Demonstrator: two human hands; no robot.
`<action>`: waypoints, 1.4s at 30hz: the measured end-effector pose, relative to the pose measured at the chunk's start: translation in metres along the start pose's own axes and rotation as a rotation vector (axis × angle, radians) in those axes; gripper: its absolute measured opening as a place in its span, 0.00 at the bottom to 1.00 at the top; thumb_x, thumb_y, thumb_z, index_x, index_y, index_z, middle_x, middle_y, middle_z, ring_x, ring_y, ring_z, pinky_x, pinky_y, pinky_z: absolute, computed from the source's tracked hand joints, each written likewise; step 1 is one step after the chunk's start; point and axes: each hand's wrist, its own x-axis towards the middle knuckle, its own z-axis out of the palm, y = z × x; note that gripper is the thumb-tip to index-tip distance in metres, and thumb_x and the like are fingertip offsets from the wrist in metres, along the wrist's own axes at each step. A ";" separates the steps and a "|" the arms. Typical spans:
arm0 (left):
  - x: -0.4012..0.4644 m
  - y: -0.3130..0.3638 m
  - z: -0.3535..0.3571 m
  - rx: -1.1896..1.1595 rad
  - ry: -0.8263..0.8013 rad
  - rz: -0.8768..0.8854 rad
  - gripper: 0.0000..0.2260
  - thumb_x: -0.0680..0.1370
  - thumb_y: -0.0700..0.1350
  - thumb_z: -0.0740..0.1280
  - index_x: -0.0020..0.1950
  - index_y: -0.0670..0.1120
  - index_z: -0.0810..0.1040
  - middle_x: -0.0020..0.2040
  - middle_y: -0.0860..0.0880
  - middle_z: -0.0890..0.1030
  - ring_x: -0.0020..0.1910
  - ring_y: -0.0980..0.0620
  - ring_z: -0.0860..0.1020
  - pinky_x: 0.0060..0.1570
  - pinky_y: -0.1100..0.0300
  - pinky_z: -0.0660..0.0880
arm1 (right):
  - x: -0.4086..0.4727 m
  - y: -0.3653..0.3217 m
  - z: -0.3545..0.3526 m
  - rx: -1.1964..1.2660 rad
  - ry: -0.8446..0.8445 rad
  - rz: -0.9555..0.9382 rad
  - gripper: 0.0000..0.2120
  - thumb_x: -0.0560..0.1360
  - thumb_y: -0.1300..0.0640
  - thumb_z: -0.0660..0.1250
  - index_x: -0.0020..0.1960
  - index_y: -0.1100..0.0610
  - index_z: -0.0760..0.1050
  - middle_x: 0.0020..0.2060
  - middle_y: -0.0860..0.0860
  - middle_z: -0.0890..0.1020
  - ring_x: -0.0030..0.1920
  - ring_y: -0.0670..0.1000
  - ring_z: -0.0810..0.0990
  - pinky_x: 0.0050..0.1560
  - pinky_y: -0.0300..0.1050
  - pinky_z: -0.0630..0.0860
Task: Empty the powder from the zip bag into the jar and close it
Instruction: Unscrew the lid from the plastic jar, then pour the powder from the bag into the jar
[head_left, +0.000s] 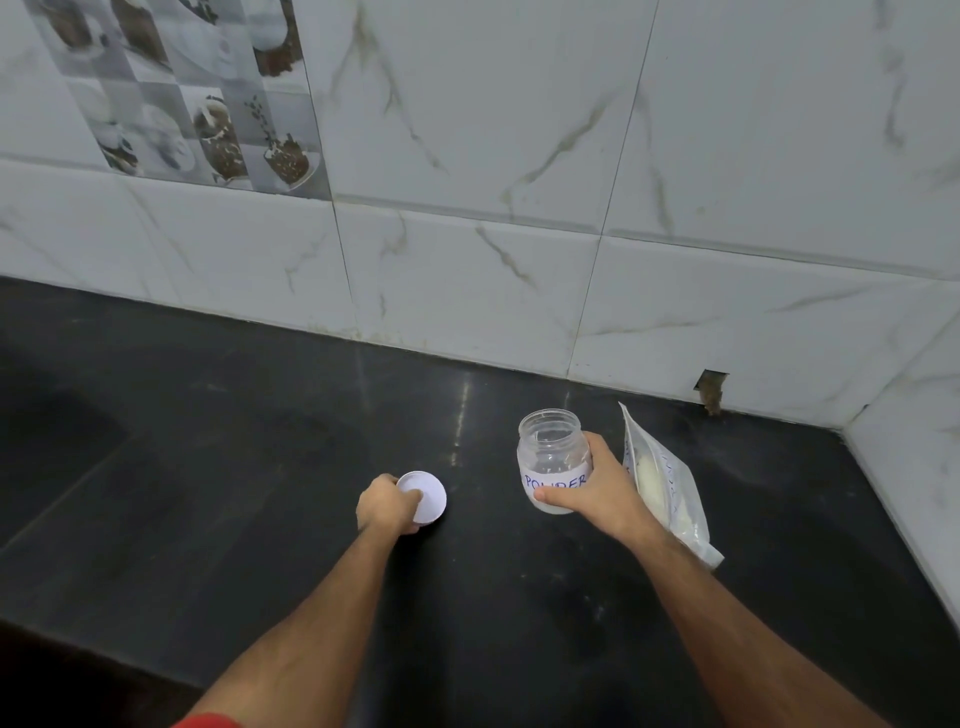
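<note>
Head view: the right hand (597, 491) grips the open jar (551, 460) upright on the counter (260, 519); the left hand (387, 509) holds its lid (423, 496). The zip bag (665, 478) lies just beside, powder inside. A careless pour could spill, since the jar mouth is narrow.

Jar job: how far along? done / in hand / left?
Done: the lid is off, gripped by the left hand at the counter. In hand: the right hand holds the open jar upright. Left: the zip bag lies beside it with powder inside, so pouring and closing remain.
</note>
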 end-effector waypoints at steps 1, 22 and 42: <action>0.000 -0.001 0.000 0.112 0.033 0.033 0.14 0.75 0.44 0.66 0.59 0.43 0.76 0.54 0.42 0.82 0.38 0.42 0.84 0.34 0.57 0.78 | 0.000 0.001 0.001 0.002 0.003 0.001 0.39 0.62 0.51 0.83 0.66 0.47 0.64 0.58 0.43 0.76 0.52 0.44 0.77 0.45 0.29 0.72; -0.038 0.035 0.043 0.155 -0.329 0.539 0.21 0.70 0.44 0.66 0.62 0.53 0.80 0.55 0.58 0.85 0.54 0.60 0.82 0.60 0.56 0.78 | 0.005 0.022 0.038 0.071 -0.177 0.028 0.43 0.59 0.56 0.83 0.67 0.49 0.63 0.56 0.41 0.78 0.57 0.42 0.78 0.50 0.31 0.72; -0.052 0.034 0.030 0.098 -0.065 0.452 0.19 0.78 0.39 0.63 0.68 0.48 0.76 0.61 0.54 0.82 0.60 0.56 0.79 0.55 0.70 0.68 | 0.006 0.014 0.033 -0.206 -0.190 0.058 0.48 0.68 0.61 0.76 0.80 0.58 0.53 0.77 0.54 0.63 0.76 0.54 0.63 0.73 0.46 0.63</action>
